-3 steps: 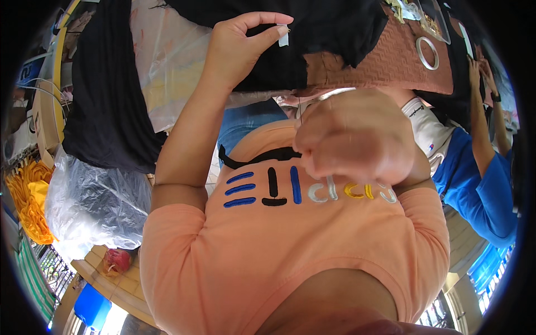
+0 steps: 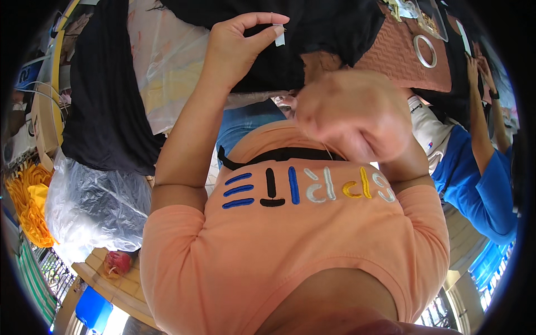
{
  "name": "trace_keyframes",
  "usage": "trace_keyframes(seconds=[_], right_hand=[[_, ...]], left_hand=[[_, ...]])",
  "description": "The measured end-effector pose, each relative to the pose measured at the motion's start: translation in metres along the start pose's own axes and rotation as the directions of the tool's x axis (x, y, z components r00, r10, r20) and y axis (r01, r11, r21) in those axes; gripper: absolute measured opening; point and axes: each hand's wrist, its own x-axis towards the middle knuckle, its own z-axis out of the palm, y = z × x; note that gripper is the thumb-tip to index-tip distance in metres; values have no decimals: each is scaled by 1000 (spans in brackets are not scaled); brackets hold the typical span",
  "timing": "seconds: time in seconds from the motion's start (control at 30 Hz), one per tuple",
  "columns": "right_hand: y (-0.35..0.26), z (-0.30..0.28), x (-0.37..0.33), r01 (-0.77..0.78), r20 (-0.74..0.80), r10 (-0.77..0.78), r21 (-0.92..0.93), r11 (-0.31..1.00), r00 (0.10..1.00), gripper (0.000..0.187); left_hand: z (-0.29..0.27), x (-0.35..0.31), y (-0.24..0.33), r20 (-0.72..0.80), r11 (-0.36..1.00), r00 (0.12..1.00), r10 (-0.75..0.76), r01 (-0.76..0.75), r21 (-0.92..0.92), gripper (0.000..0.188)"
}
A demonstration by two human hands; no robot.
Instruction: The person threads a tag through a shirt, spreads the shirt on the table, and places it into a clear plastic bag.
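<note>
My left hand (image 2: 234, 47) is pinched shut on a small white tag (image 2: 280, 39) between thumb and index finger, against the black cloth (image 2: 268, 70) on the table. Below and to the right, in front of my chest, my right hand (image 2: 354, 114) is curled and blurred by motion. Its fingers look closed, but what they hold cannot be made out. A faint thin line, like a thread, shows just under it. Part of the table edge is hidden behind this hand.
On a brown textured mat (image 2: 385, 53) lies a pale ring (image 2: 417, 54), with a clear tray (image 2: 438, 25) beyond. At right a co-worker in a blue sleeve (image 2: 474, 178) has hands near the table. Left are draped black fabric (image 2: 103, 100), a clear plastic bag (image 2: 92, 204) and yellow-orange cloth (image 2: 30, 206).
My right hand has moved up and slightly away from my chest, uncovering more of the shirt's lettering. The left hand keeps its pinch on the tag, almost unmoved.
</note>
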Motion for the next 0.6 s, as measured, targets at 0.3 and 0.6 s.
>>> trace_keyframes(seconds=[0.3, 0.6], right_hand=[[-7, 9, 2, -63, -135, 40, -165, 984, 990, 15], [0, -2, 4, -119, -57, 113, -119, 986, 992, 10]], left_hand=[[2, 5, 1, -21, 993, 1000, 10, -7, 122, 19], [4, 1, -3, -56, 994, 997, 54, -49, 97, 17]])
